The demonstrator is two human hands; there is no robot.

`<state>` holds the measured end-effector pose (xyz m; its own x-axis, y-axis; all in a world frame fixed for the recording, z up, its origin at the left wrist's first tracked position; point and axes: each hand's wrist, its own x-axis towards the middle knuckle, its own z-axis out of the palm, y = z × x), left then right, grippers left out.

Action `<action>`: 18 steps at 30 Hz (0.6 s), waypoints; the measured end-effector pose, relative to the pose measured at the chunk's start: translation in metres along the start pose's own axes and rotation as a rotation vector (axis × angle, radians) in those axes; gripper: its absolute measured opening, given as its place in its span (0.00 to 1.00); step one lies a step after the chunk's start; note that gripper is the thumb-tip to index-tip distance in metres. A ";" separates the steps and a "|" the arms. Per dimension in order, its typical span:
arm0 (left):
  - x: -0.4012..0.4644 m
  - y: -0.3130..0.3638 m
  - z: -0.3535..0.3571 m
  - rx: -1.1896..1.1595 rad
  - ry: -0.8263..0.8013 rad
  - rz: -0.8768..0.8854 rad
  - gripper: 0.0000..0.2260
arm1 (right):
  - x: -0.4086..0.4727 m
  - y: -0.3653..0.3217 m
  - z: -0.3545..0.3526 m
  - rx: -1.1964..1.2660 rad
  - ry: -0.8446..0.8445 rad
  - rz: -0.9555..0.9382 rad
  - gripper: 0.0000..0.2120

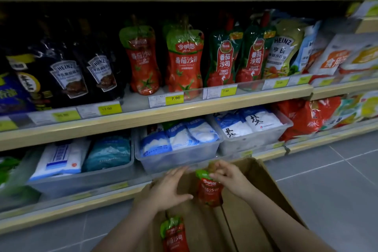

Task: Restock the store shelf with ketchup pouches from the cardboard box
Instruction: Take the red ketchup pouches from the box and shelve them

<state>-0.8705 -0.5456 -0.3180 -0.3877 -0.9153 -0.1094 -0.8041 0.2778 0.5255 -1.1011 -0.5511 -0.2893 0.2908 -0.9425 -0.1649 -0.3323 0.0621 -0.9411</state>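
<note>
The store shelf carried matching ketchup pouches upright on its middle tier. Below, the cardboard box sat open on the floor. The right hand pinched one ketchup pouch by its top above the box; the left hand hovered beside it, fingers spread. Another pouch lay inside.

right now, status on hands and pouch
Right hand pinches ketchup pouch over cardboard box. Left hand open beside it. Another pouch in box.
</note>
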 end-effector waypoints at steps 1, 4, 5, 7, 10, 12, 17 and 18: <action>-0.001 0.004 -0.007 -0.040 0.014 -0.019 0.39 | 0.000 -0.013 -0.003 0.032 -0.013 -0.015 0.07; -0.002 0.019 -0.026 -0.213 0.022 -0.040 0.37 | 0.003 -0.054 -0.008 0.050 -0.046 -0.084 0.04; -0.004 0.024 -0.032 -0.276 0.012 -0.037 0.34 | 0.004 -0.068 -0.007 0.052 -0.059 -0.105 0.04; -0.008 0.034 -0.041 -0.348 -0.020 -0.030 0.28 | 0.005 -0.095 -0.004 0.068 -0.068 -0.138 0.05; -0.013 0.038 -0.052 -0.433 0.002 -0.046 0.24 | 0.006 -0.126 0.003 0.067 -0.048 -0.193 0.06; -0.019 0.036 -0.061 -0.494 0.062 -0.061 0.21 | 0.004 -0.139 0.006 0.074 -0.026 -0.232 0.05; -0.032 0.034 -0.087 -0.593 0.166 -0.075 0.20 | 0.001 -0.149 0.014 0.096 0.012 -0.234 0.08; -0.033 0.034 -0.092 -0.590 0.163 -0.077 0.20 | 0.001 -0.151 0.015 0.103 0.009 -0.228 0.09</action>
<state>-0.8440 -0.5322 -0.2189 -0.2275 -0.9719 -0.0599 -0.4243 0.0436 0.9045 -1.0371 -0.5563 -0.1513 0.3398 -0.9388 0.0573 -0.1655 -0.1196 -0.9789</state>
